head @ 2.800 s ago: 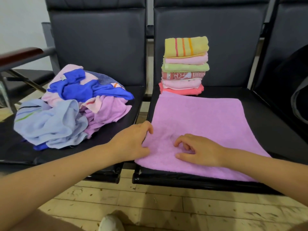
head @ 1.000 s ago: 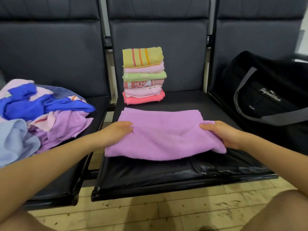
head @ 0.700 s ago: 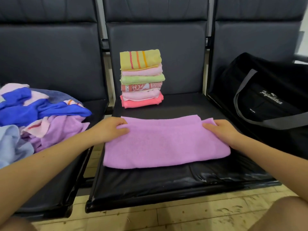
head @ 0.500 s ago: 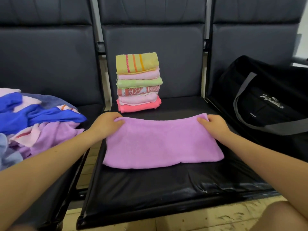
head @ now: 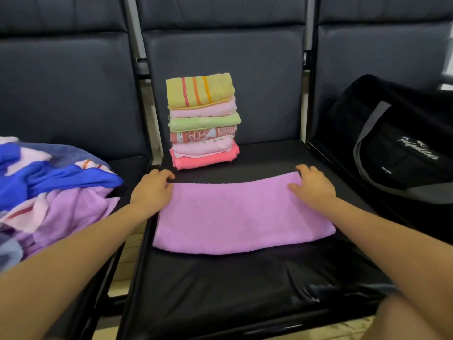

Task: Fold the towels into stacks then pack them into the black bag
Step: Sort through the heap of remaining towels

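1. A knee (head: 414, 320) at the lower right is cut off by the frame edge.
2. The purple towel (head: 241, 217) lies folded to a long band across the middle seat (head: 220, 290); since 2.8 seconds ago, when it lay spread open, it has been folded in half.
3. The left hand (head: 153, 190) rests at the towel's far left corner, fingers curled over its edge; I cannot tell whether it pinches the cloth.
4. The right hand (head: 312, 186) presses the far right corner, fingers bent, thumb on the cloth.
5. The pile of unfolded towels (head: 54, 190) on the left seat is cropped.
6. The folded stack (head: 203, 121) stands behind the towel.
7. The black bag (head: 402, 148) sits on the right seat, partly out of frame.
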The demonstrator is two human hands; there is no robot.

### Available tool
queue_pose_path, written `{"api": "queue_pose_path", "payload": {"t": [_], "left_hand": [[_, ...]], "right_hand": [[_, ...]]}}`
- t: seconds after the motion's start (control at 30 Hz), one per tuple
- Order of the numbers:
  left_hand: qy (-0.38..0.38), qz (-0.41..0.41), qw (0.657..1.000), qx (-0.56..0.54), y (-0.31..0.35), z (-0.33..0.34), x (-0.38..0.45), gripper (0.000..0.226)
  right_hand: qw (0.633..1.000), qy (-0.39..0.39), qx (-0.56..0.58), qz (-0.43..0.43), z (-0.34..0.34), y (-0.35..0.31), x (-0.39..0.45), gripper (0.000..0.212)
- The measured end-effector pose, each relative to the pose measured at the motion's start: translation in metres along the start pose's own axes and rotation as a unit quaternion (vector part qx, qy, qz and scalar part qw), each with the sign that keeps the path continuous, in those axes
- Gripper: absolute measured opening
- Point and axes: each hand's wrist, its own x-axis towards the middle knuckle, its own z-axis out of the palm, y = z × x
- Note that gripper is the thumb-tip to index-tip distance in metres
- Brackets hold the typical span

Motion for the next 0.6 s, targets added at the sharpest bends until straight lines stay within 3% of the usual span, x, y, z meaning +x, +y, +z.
{"api": "queue_pose_path", "payload": {"t": [0.13,0.3,0.4,0.47,0.6], "left_hand": [[0.015,-0.127,0.982,-0.142,-0.007,-0.003,-0.016,0.037],[-0.036,-0.175,0.976,-0.126,-0.007,-0.003,-0.041,0.04],[-0.039,-0.161,0.98,-0.112,-0.004,-0.004,-0.053,0.045],[-0.041,-0.143,0.984,-0.102,0.001,-0.005,-0.062,0.046],[-0.052,-0.098,0.99,-0.088,0.003,-0.011,-0.068,0.031]], "right_hand": [[0.996,-0.04,0.013,0.083,-0.006,0.004,-0.012,0.06],[0.986,-0.139,0.056,0.078,-0.013,0.003,-0.034,0.045],[0.976,-0.174,0.102,0.082,-0.011,0.003,-0.041,0.035],[0.95,-0.169,0.237,0.112,-0.01,0.005,-0.042,0.035],[0.862,-0.131,0.459,0.171,-0.019,-0.007,-0.047,0.034]]}}
